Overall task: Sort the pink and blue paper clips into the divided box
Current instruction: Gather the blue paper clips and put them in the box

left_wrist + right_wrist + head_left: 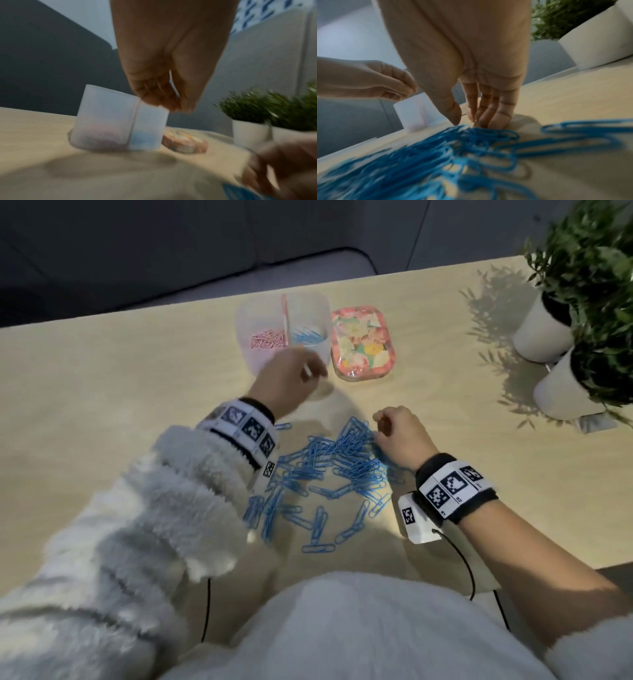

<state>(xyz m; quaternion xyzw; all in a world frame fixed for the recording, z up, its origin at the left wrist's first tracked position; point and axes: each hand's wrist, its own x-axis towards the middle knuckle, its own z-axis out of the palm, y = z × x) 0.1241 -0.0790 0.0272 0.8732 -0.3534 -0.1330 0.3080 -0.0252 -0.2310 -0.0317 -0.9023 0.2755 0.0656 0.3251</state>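
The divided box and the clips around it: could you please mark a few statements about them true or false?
1. The divided box holds pink clips in its left compartment. True.
2. The loose pile on the table is mostly pink. False: the pile of blue clips shows no pink.
3. The right hand is at the far edge of the pile. True.
4. The floral tin sits left of the box. False: it sits to its right.
5. The left hand rests in the pile. False: it is near the box.

Both hands [287,378] [399,436] loosely curled.
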